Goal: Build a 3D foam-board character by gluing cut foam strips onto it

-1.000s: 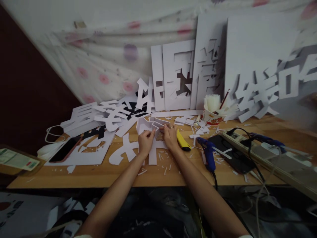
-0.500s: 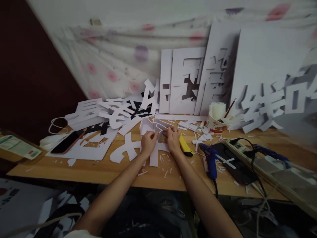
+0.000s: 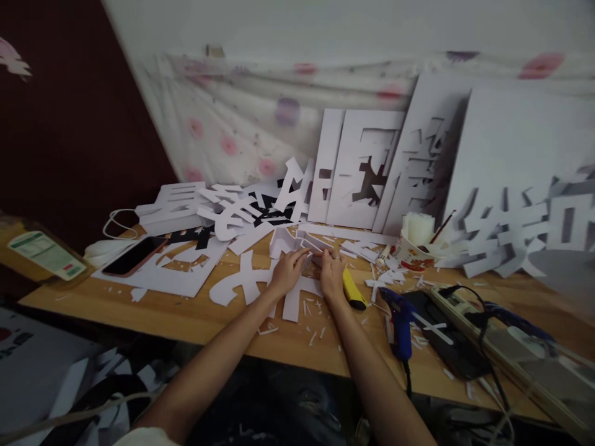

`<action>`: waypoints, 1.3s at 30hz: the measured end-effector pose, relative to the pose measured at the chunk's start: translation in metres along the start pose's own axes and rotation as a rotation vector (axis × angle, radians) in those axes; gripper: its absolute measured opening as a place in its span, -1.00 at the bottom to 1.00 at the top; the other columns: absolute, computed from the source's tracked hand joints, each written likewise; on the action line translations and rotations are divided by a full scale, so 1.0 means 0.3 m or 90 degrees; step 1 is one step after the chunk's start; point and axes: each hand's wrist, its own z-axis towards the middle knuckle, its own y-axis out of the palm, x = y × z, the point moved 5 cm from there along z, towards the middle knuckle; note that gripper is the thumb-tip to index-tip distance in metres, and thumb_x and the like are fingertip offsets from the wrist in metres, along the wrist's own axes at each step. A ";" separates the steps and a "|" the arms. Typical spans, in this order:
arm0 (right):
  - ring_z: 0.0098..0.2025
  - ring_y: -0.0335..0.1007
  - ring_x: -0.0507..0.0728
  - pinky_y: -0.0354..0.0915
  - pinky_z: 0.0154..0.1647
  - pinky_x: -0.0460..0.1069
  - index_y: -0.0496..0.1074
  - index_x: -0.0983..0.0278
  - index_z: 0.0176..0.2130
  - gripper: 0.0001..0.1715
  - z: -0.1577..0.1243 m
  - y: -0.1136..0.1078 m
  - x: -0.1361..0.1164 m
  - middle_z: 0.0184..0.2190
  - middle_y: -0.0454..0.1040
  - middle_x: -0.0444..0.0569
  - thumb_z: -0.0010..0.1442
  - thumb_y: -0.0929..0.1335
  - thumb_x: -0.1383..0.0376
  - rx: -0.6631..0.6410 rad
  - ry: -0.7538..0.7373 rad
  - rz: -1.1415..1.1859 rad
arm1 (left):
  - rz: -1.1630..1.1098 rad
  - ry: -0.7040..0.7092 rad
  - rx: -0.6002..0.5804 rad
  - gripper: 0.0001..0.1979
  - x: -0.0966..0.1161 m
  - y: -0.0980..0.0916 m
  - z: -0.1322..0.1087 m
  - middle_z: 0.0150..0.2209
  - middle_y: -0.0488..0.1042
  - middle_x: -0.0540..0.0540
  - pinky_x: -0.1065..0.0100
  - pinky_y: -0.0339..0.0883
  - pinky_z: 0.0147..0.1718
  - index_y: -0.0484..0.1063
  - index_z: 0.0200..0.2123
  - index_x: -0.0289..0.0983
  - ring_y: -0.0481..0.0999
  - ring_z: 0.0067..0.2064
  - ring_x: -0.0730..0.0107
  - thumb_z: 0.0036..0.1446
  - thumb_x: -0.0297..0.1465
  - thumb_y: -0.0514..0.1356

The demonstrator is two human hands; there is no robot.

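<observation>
Both hands meet at a folded white foam-board strip (image 3: 281, 240) that stands on edge at the middle of the wooden table. My left hand (image 3: 288, 271) is closed at the strip's near side, its fingers reaching toward the right hand. My right hand (image 3: 331, 272), with a ring on one finger, pinches the strip's right part; its fingertips are partly hidden. Beneath and left of the hands lies a flat white cut-out character (image 3: 251, 277). A yellow utility knife (image 3: 354, 290) rests just right of my right hand.
A blue glue gun (image 3: 400, 322), a dark phone (image 3: 446, 337) and a power strip (image 3: 478, 316) lie to the right. Behind stand a paper cup (image 3: 413, 257) of glue sticks and leaning cut-out boards (image 3: 357, 210). Another phone (image 3: 132, 256) and a bottle (image 3: 46, 254) are left. Scraps litter the table.
The camera view has tilted, so the scene sits a little lower and farther right. My left fingers have stretched closer to the right hand along the strip.
</observation>
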 end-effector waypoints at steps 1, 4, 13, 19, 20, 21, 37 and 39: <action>0.06 0.24 0.22 0.11 0.13 0.23 0.52 0.27 -0.22 -0.45 0.001 0.000 0.001 -0.10 0.44 0.04 0.40 0.11 0.04 0.000 0.000 -0.002 | -0.005 0.000 -0.001 -0.69 0.000 0.000 -0.001 0.02 0.56 -0.13 0.16 0.33 0.09 0.48 0.05 -0.20 0.50 0.06 0.24 0.32 -0.43 0.05; 0.07 0.26 0.22 0.12 0.14 0.23 0.50 0.28 -0.20 -0.52 0.002 -0.001 0.002 -0.10 0.44 0.01 0.39 0.17 0.02 0.001 0.000 -0.009 | -0.022 0.002 -0.006 -0.71 -0.001 0.002 -0.003 0.01 0.56 -0.15 0.09 0.33 0.08 0.46 0.05 -0.24 0.50 0.05 0.25 0.34 -0.41 0.05; 0.08 0.31 0.21 0.14 0.17 0.26 0.47 0.29 -0.16 -0.64 -0.001 0.000 0.003 -0.07 0.46 0.00 0.36 0.27 0.07 -0.014 -0.008 -0.031 | -0.083 -0.002 -0.010 -0.71 -0.010 0.006 -0.001 0.04 0.50 -0.17 -0.02 0.32 0.11 0.44 0.02 -0.26 0.48 0.08 0.20 0.33 -0.26 0.10; 0.06 0.35 0.20 0.21 0.14 0.25 0.47 0.30 -0.14 -0.69 0.004 0.004 0.024 -0.07 0.47 0.00 0.33 0.32 0.10 -0.012 -0.004 -0.048 | -0.124 -0.011 -0.003 -0.70 -0.015 0.005 0.002 0.05 0.49 -0.17 -0.04 0.32 0.11 0.43 0.02 -0.26 0.48 0.08 0.19 0.32 -0.25 0.12; 0.06 0.36 0.20 0.21 0.14 0.25 0.47 0.30 -0.14 -0.69 0.005 0.005 0.028 -0.06 0.47 0.00 0.33 0.32 0.11 -0.011 -0.004 -0.050 | -0.130 -0.012 -0.003 -0.70 -0.017 0.005 0.003 0.06 0.48 -0.17 -0.04 0.32 0.11 0.43 0.02 -0.26 0.48 0.08 0.18 0.32 -0.25 0.13; 0.06 0.36 0.20 0.22 0.14 0.25 0.47 0.30 -0.14 -0.70 0.006 0.005 0.031 -0.06 0.47 0.00 0.33 0.32 0.12 -0.011 -0.004 -0.050 | -0.136 -0.012 -0.004 -0.70 -0.019 0.005 0.003 0.06 0.48 -0.17 -0.04 0.32 0.11 0.43 0.02 -0.26 0.48 0.08 0.18 0.31 -0.25 0.13; 0.07 0.34 0.21 0.19 0.15 0.25 0.47 0.30 -0.15 -0.68 0.001 0.000 0.026 -0.07 0.47 0.00 0.34 0.31 0.09 -0.020 0.005 -0.050 | -0.151 -0.026 -0.001 -0.69 -0.024 0.005 0.000 0.06 0.47 -0.17 -0.03 0.34 0.08 0.42 0.03 -0.26 0.47 0.06 0.17 0.30 -0.24 0.14; 0.08 0.33 0.21 0.18 0.16 0.25 0.47 0.29 -0.15 -0.67 -0.001 -0.001 0.022 -0.06 0.47 0.00 0.34 0.30 0.09 -0.022 0.001 -0.047 | -0.151 -0.026 0.000 -0.69 -0.029 0.008 0.001 0.05 0.47 -0.17 -0.03 0.35 0.07 0.42 0.03 -0.26 0.48 0.05 0.18 0.30 -0.24 0.14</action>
